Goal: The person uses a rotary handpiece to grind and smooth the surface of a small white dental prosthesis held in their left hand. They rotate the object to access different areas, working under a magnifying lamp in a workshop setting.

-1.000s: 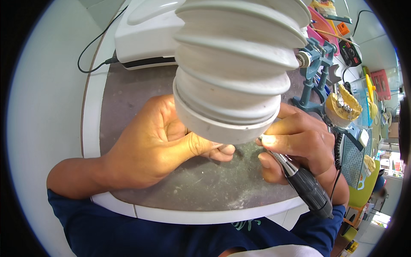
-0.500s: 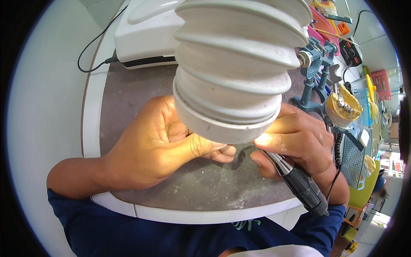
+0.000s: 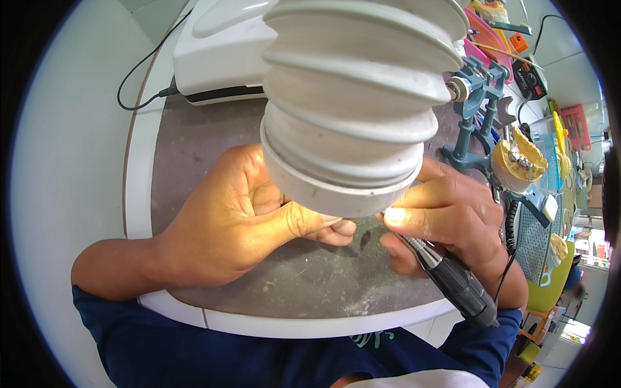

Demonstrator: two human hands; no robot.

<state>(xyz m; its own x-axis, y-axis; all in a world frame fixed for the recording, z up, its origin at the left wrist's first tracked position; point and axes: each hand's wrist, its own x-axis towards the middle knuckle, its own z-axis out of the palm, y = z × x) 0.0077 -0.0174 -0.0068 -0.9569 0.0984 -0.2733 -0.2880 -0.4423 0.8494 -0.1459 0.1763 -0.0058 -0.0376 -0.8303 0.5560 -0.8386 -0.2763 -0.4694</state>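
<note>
My right hand (image 3: pixel 446 210) grips a black and silver rotary handpiece (image 3: pixel 457 279) like a pen; its rear end points down and right, and its tip lies behind the hose mouth. Left of it, my left hand (image 3: pixel 242 223) is closed with thumb and fingers pinched together. Anything between those fingertips is hidden under the rim of a thick white corrugated suction hose (image 3: pixel 352 97). The hose hangs over both hands and covers the space where their fingertips come close.
A white machine (image 3: pixel 223 58) with a cable stands at the far left of the grey worktop (image 3: pixel 284 291). On the right are a blue-grey articulator (image 3: pixel 475 116), a yellow dental cast (image 3: pixel 519 158) with metal teeth and a blue basket (image 3: pixel 533 242).
The handpiece and my right hand have shifted very slightly. My left hand keeps its place and its pinch.
</note>
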